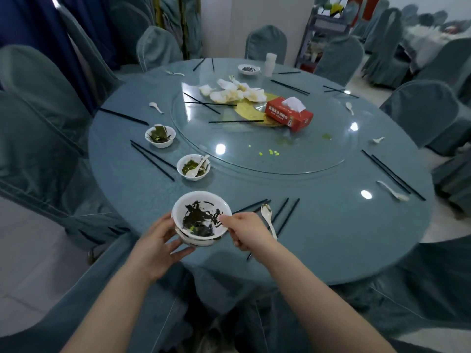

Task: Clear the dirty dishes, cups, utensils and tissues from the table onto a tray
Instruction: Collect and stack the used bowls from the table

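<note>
A white bowl (201, 212) smeared with dark seaweed sits on top of other bowls at the table's near edge. My left hand (160, 238) cups the stack's left side from below. My right hand (246, 230) pinches the top bowl's right rim. A white spoon (267, 217) lies just right of it among black chopsticks (286, 215). Two more dirty bowls (193, 166) (160, 135) stand along the left side, the nearer one with a spoon in it. Crumpled tissues (229, 91) lie on the glass turntable (254, 138).
A red tissue box (289, 113) stands on the turntable. Another small bowl (248, 69) and a white cup stack (270, 64) are at the far edge. Spoons and chopstick pairs are scattered round the rim. Covered chairs (38, 118) ring the table.
</note>
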{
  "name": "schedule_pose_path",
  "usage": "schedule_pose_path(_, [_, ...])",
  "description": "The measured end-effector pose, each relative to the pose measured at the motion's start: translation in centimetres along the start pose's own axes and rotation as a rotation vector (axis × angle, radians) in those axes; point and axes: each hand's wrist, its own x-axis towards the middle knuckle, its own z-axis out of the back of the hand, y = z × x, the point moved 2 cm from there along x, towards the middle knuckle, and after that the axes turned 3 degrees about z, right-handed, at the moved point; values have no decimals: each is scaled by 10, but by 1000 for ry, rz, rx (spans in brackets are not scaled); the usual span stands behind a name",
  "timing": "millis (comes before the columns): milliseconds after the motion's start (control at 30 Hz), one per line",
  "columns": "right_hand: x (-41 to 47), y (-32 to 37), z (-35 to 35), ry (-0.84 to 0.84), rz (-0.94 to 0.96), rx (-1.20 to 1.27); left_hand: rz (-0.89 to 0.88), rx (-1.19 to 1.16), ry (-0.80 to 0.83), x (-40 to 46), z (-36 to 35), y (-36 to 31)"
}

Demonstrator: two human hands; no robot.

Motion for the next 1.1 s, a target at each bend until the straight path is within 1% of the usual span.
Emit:
schedule_pose_path(67, [-9, 4, -17, -87, 46, -104, -45, 40, 28, -13, 10, -5])
schedule_pose_path(100, [-13, 7, -26, -95, 43, -85, -64, 49, 39, -19, 16, -7])
schedule_pose_path(200, [-24, 14, -57, 19, 15, 58, -88, 34, 73, -37, 40, -13])
schedule_pose_path(300, [-31, 19, -84, 16, 72, 38, -77, -42, 132, -54, 70, -20])
schedule_pose_path(367, [-32, 20, -98, 32, 70, 74, -87, -43, 158, -63, 86, -24])
schedule_pose_path(467, [-30, 19, -117, 122, 15, 174, -119, -26, 115, -69, 104, -29])
schedule_pose_path(633, [-7, 20, -131, 161, -47, 229, -149, -74, 38, -61, 127, -34])
schedule_pose_path(767, [34, 25, -135, 181, -40, 69, -144, -119, -26, -40, 142, -44])
schedule_pose_path(833, [65, 29, -131, 132, 7, -78, -143, -151, -64, -25, 148, -53])
schedule_pose_path(933, [119, 38, -113, 38, 131, -267, -137, -202, -109, 1, 151, -69])
schedule_pose_path(1000, [158, 45, -98, -6, 185, -362, -135, -218, -135, 21, 151, -81])
schedule_pose_path(1100, [199, 54, -78, -71, 262, -436, -135, -251, -171, 41, 150, -93])
